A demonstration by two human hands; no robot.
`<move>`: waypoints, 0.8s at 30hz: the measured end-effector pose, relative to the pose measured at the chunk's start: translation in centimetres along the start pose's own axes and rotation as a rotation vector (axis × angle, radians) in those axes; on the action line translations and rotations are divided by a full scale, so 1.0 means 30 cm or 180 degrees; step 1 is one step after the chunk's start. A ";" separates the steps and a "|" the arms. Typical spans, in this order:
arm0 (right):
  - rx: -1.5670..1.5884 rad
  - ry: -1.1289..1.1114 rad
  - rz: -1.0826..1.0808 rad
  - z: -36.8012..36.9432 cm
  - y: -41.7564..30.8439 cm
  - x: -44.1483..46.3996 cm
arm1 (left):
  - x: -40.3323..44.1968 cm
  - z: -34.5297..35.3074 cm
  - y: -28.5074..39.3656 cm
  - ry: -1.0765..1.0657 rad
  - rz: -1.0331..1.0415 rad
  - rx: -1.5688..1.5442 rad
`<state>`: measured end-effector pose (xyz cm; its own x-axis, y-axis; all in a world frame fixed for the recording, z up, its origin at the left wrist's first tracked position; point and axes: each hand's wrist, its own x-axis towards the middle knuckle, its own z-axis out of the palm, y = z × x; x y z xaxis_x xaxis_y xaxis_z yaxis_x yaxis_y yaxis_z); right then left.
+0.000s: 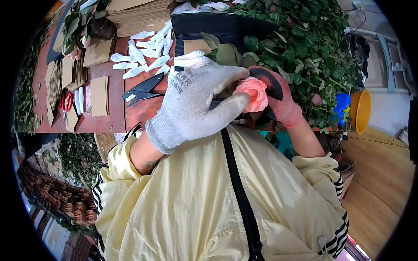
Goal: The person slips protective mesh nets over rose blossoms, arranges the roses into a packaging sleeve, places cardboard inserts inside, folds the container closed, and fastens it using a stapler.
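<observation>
A coral-pink rose (253, 94) is held in front of my chest, its bloom facing up toward me. My left hand (202, 102), in a grey knit glove with dark print, curls around the bloom's left side, thumb and forefinger at the petals. From the right, my right hand (281, 93), in a red glove with a dark palm coating, grips the same rose; its fingertips are partly hidden behind the flower. Green leaves (226, 54) stick out just beyond both hands. Beside my left wrist lies a black stapler (143, 90) on the red-brown table (115, 102).
White mesh flower sleeves (148, 50) lie scattered beyond the stapler. Cardboard sheets (99, 95) and red-handled scissors (66, 102) are at left. A black ridged tray (217, 30) stands ahead. Leafy rose stems (305, 48) heap up at right, near a yellow bucket (360, 112).
</observation>
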<state>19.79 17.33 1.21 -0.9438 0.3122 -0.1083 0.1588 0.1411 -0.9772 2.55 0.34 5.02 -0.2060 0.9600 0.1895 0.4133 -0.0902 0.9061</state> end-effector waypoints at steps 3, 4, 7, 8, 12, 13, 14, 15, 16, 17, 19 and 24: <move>-0.0092 -0.0049 -0.0061 -0.002 0.002 0.005 | 0.000 -0.007 0.009 -0.0033 -0.0256 -0.0044; -0.0093 -0.0050 -0.0064 -0.002 0.000 0.005 | 0.000 -0.008 0.006 -0.0032 -0.0254 -0.0042; 0.0074 -0.0086 -0.0180 -0.001 -0.013 0.010 | -0.007 -0.011 -0.017 0.0040 -0.0087 -0.0305; 0.0042 -0.0061 -0.0132 0.000 -0.018 0.010 | -0.009 -0.010 -0.024 0.0058 -0.0039 -0.0333; -0.0311 0.0064 -0.0198 0.003 -0.025 0.020 | -0.024 -0.007 -0.048 0.0108 -0.0124 -0.0933; -0.0991 0.0023 -0.0616 0.007 -0.024 0.036 | -0.023 -0.015 -0.060 0.0444 -0.0020 -0.0840; -0.1660 -0.0010 -0.1038 0.016 -0.031 0.054 | -0.025 -0.029 -0.071 0.0774 0.0080 -0.0736; -0.1718 0.0188 -0.0844 0.064 -0.097 0.064 | -0.035 -0.070 -0.064 0.0809 -0.0325 -0.0755; -0.2305 0.0090 -0.0907 0.076 -0.067 0.084 | -0.048 -0.089 -0.065 0.1064 -0.0526 -0.0843; -0.2624 0.0170 -0.0902 0.098 -0.059 0.084 | -0.067 -0.102 -0.089 0.1180 -0.0661 -0.0783; -0.2936 0.0262 -0.0899 0.129 -0.058 0.094 | -0.096 -0.126 -0.113 0.1289 -0.0789 -0.0707; -0.4153 -0.0220 -0.1154 0.157 -0.079 0.104 | -0.126 -0.115 -0.122 0.0818 0.0262 0.1395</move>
<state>15.10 13.56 2.32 -0.9973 0.0257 0.0694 0.0207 0.9971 -0.0730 -1.25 -3.87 2.29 -0.3457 0.8534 0.3902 0.7589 0.0098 0.6511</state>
